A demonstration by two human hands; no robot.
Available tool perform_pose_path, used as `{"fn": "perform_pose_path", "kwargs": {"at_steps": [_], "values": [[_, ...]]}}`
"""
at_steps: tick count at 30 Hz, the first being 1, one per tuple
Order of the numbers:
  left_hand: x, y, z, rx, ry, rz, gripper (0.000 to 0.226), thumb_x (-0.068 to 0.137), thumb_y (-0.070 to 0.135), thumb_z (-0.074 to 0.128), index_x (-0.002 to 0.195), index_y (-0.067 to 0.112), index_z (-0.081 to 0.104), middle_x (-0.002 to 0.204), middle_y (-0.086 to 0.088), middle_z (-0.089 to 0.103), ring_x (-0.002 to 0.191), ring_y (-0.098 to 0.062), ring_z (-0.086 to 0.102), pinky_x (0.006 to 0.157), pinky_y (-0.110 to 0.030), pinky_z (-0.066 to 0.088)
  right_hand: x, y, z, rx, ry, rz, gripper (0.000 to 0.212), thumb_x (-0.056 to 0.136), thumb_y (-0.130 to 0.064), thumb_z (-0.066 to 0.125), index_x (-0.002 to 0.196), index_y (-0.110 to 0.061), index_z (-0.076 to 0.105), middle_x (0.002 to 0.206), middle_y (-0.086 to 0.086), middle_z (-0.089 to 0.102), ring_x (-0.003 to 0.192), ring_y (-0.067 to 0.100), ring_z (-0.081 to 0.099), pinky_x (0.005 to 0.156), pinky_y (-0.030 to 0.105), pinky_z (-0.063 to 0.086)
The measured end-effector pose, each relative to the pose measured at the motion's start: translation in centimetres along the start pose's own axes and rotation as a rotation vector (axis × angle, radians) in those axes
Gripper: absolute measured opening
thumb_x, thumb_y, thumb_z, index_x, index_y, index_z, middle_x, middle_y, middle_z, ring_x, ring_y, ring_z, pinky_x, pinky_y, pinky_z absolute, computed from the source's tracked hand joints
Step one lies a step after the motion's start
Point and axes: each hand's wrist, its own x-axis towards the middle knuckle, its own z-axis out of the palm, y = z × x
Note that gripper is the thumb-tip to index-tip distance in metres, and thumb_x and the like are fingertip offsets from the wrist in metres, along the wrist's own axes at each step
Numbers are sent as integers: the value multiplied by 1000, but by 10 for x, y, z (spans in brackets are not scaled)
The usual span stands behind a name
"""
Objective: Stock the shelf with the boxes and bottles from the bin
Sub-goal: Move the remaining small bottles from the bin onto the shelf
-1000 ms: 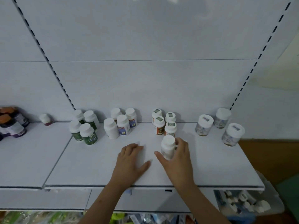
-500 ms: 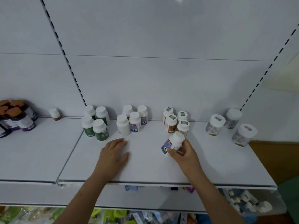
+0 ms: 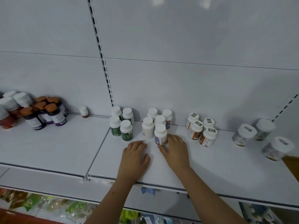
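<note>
Stood upright on the white shelf (image 3: 210, 167), a white-capped bottle with a blue label (image 3: 160, 134), at the front of a cluster of four like bottles (image 3: 153, 120) and just beside them. Gripped low on its side by the right hand (image 3: 175, 151), thumb and fingers curled round its base. Rested flat on the shelf just left of it, the left hand (image 3: 135, 157), fingers relaxed and holding nothing. Grouped further left, four green-labelled bottles (image 3: 122, 125); to the right, four orange-labelled bottles (image 3: 200, 129) and three clear jars (image 3: 258, 136). Crowded on the neighbouring shelf, dark bottles with orange caps (image 3: 45, 112). Contents of all bottles not visible.
</note>
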Motion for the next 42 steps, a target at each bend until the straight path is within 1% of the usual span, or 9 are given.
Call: {"fn": "perform_pose_path", "kwargs": {"at_steps": [4,6,10,14,19,26,34,39,42], "values": [[-1,0,-2,-15,-8,9,54,83,47,37,123,21,63,132,3,57,122,-20,51,96,-37,41,-10,-4,-1,-144,-150,18,89,84,-70,12,151,-17,36,156,4,37,145,24,29,118,37,22],[-2,0,-3,-27,-18,17,56,82,48,37,123,20,64,132,1,58,122,-22,51,97,-38,41,-25,-3,-7,-151,-204,29,90,83,-70,6,155,-20,26,163,3,20,151,22,13,123,36,9],[-6,-3,-4,-155,7,21,55,81,45,40,114,13,69,125,-7,65,115,-28,58,98,-37,44,-70,6,-38,-27,-138,101,65,98,-56,35,150,-16,37,158,2,33,146,18,27,121,31,18],[-27,39,1,-366,0,41,35,88,29,50,114,13,67,113,-5,64,102,-24,60,87,-32,45,-127,32,-90,81,111,220,61,97,-54,36,138,-12,53,139,4,55,126,19,50,109,35,38],[-70,161,41,-511,-219,404,27,93,9,59,117,21,63,114,8,57,101,-10,57,83,-19,44,-191,82,-159,115,372,426,49,99,-45,42,138,-16,51,135,-2,55,125,11,47,106,28,40],[-136,314,84,-579,-493,745,33,99,30,47,130,26,55,122,14,52,102,-1,55,84,-21,50,-275,186,-267,160,602,684,59,100,-48,44,151,-21,31,143,-3,46,130,12,43,108,37,40],[-175,459,168,-546,-665,662,37,103,33,47,140,30,44,124,17,43,100,10,45,79,2,36,-358,300,-357,149,557,747,60,99,-45,45,152,-20,30,147,-3,43,129,7,43,103,24,36],[-183,508,229,-506,-684,579,35,103,33,46,137,26,48,119,10,46,111,-11,51,87,-22,43,-385,358,-383,120,459,722,63,99,-46,46,153,-20,27,149,-4,42,133,7,40,108,26,35],[-186,520,256,-488,-699,513,38,102,32,47,138,22,48,125,6,49,113,-10,49,91,-26,43,-390,390,-392,124,398,720,63,100,-46,47,154,-20,26,149,-5,42,132,5,40,108,26,36]]}}
